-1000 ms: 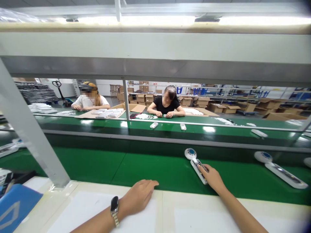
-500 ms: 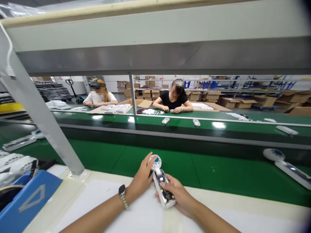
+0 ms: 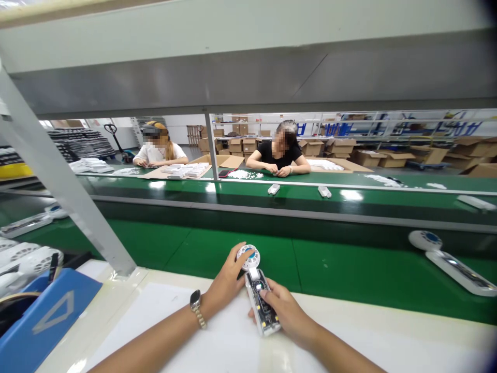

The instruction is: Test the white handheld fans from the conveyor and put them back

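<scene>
Gadget [image 3: 256, 285] held at the bottom middle of the frame.
The right hand [image 3: 289, 313] is curled round its long body [image 3: 264, 315], thumb on top. The left hand [image 3: 225, 280], half open, touches its round head [image 3: 254, 263].

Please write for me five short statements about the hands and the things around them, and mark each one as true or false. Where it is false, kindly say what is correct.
1. The right hand holds a fan-like white device. True.
2. The left hand is apart from the device's round head. False: its fingers touch the round head.
3. The watch is worn on the right arm. False: it is on the left arm.
4. A similar device lies on the green belt, toward the right side of the picture. True.
5. The blue bin is at the right edge of the picture. False: it is at the left edge.
</scene>
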A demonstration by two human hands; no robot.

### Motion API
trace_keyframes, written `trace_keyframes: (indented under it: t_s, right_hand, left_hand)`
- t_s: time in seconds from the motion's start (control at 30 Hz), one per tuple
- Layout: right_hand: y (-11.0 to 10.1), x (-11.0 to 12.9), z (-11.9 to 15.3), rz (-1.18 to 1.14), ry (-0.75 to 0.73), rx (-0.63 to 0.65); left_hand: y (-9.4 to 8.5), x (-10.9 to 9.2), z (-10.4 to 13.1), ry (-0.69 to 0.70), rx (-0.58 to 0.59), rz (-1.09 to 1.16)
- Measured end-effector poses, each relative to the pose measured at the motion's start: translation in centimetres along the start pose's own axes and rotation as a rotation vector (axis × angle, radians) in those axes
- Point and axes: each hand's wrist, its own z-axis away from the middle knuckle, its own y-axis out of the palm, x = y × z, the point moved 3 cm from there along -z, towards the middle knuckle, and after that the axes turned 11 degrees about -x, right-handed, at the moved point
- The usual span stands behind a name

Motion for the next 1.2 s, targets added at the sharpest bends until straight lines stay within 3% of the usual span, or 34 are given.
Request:
trace_keyframes:
  t_s: [0.83,1.2]
  right_hand:
    - [-0.23,-0.5,-0.14,0.019,-0.051,0.033]
    - [-0.58,-0.09,0.2,0.055,-0.059,0.125]
  left_hand:
    - [-0.39,-0.66,0.0,0.087,-0.013,-0.078]
    - [-0.27,-0.58,0.03,0.019,0.025,-0.06]
